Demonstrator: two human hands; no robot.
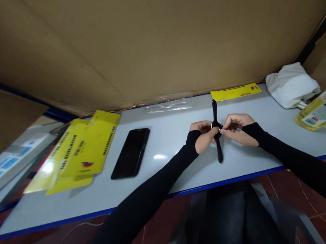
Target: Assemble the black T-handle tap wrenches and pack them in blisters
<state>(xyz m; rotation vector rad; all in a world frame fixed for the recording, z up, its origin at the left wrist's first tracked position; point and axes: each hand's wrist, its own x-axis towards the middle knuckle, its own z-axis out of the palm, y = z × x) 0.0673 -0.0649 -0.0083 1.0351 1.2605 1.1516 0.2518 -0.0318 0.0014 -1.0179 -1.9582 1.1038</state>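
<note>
A black spokeshave (219,150) with two long handles is held over the right half of the table, its handles pointing away from and toward me. My left hand (205,134) is closed around its middle, the thumb pressing on top. From the other side, my right hand (236,129) pinches a small shiny metal part (219,130) at the tool's centre. The fingers partly cover this part, so I cannot tell whether it is a screw or a knob. Both thumbs nearly meet there.
A black smartphone (131,153) and yellow cards (89,145) lie to the left. Clear plastic packaging (170,104) and another yellow card (236,92) are along the back. A white cloth (291,84) and a bottle of yellow liquid (319,110) stand at the right. Cardboard (158,41) walls the back.
</note>
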